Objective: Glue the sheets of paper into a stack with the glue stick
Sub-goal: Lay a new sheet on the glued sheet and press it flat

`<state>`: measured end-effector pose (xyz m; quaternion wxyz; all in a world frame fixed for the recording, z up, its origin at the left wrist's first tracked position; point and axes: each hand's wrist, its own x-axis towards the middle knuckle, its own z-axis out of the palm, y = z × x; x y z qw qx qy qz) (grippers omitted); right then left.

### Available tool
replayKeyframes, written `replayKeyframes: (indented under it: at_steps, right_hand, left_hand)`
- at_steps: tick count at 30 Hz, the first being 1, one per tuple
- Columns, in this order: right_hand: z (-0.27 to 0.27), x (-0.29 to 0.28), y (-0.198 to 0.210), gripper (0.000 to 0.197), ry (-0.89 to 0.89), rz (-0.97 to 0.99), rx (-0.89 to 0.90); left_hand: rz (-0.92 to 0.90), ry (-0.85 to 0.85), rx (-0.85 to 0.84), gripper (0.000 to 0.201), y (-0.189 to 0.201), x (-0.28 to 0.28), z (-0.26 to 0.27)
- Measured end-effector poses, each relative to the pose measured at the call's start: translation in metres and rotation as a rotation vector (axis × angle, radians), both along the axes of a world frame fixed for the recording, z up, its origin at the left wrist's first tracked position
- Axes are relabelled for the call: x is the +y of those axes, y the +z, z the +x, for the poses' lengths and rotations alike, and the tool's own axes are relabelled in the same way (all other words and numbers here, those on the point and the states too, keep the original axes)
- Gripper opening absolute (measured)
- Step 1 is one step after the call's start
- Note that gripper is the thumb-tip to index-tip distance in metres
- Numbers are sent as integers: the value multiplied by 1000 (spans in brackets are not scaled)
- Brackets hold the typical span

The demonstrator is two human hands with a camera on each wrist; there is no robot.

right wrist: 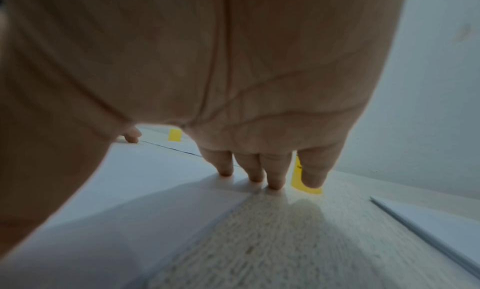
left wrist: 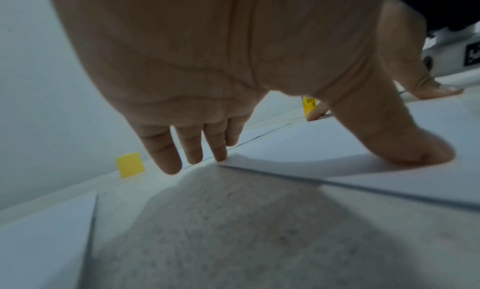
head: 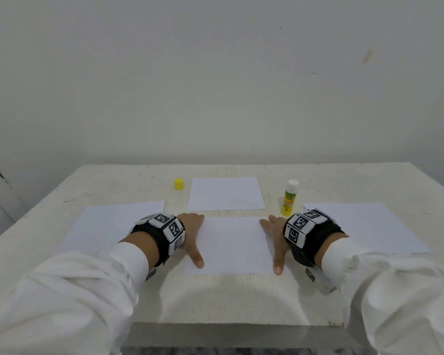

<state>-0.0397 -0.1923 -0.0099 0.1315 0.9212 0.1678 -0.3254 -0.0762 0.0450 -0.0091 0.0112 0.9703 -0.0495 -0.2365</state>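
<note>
— Left hand (head: 191, 233) flat on the left edge of the near sheet (head: 232, 245), fingers straight, thumb stretched toward the near corner. Gripping nothing, only pressing.

— Same for the right hand (head: 274, 235): spread wide on the right edge, fingertips (right wrist: 275, 182) down at the far corner, thumb along the side. Nothing pinched.

— In the left wrist view, a slight lift at the far left corner of that sheet, right by the fingertips (left wrist: 221, 156). Thin, light, floppy; likely to slide on the surface (head: 241, 298) unless pinned.

— Best taken at an edge or corner, then, with a light pinch, or slid flat under open palms. Easy to crease.

— Further out: a second sheet (head: 226, 194) just beyond, a third (head: 108, 226) off to the left, a fourth (head: 374, 226) to the right. All separate, none stacked, as far as can be told.

— Glue stick (head: 289, 198) upright and uncapped, just beyond the right hand. Yellow cap (head: 179, 183) standing apart, left of the far sheet.

— Rigid, small, easy to wrap around the barrel. Tip probably tacky; worth keeping off the sleeves (head: 395, 285).

— No glue visible on the near sheet; gluing judged at an early stage.
</note>
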Motion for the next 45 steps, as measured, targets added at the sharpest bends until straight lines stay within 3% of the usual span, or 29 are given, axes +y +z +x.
replayKeyframes:
  at_steps: [5,10,19,24,28,31,33,35,37,42,45]
  right_hand:
    - [-3,-1,2,133,2,5,-9]
    - [-2,-1,3,133,2,-15,-1]
    - [-3,-1,3,131,0,-10,-3]
    - [-2,-3,2,133,-1,12,-5]
    - [-9,-5,7,125,2,63,-12]
    - [-15,-5,11,121,9,84,-15]
    - [-18,-6,13,117,1,110,-13]
    - [-19,-8,12,114,-14,142,-9]
    - [-21,-9,10,114,-27,164,-10]
    - [-24,-8,13,113,-59,176,2]
    - [-24,-6,7,99,-134,277,-44]
  left_hand:
    - [-102,59,59,129,-4,5,-3]
    - [42,55,88,133,-2,5,-1]
    - [66,109,102,145,-3,0,9]
    - [-71,141,95,143,-4,4,4]
    - [-496,302,53,130,3,15,-6]
    - [-903,536,-11,118,7,17,-18]
    - [-1071,688,-24,102,5,15,-26]
    - [-1115,742,31,80,3,12,-32]
    - [-1082,726,102,70,1,9,-35]
    - [-1037,815,57,82,-5,6,-31]
    - [-959,735,22,46,-5,14,-30]
